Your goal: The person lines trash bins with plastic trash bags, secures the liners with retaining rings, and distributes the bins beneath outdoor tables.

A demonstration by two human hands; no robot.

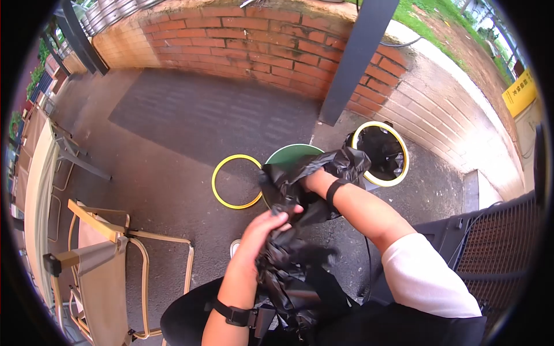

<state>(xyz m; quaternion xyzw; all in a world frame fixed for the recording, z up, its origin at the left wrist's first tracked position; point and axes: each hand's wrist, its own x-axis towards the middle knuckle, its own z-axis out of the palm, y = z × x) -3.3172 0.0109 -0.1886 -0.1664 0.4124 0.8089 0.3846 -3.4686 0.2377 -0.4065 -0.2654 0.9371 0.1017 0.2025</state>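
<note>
A crumpled black trash bag [288,254] hangs between my hands and down toward my lap. My left hand [266,226] is closed around the gathered plastic, its thumb and fingertips showing. Higher up, my right hand [315,181] reaches into the folds of the bag, and its fingers are hidden there. Behind the bag, a green round thing with a pale rim [293,152], perhaps a bin, shows only in part. To its left a yellow ring [216,183] lies flat on the ground.
A bin with a yellow-rimmed top [405,155] and black liner stands at the right, near a dark post [359,60] and brick wall [242,43]. Folding chairs [101,271] stand at the left. A dark woven chair back [502,248] is close on the right.
</note>
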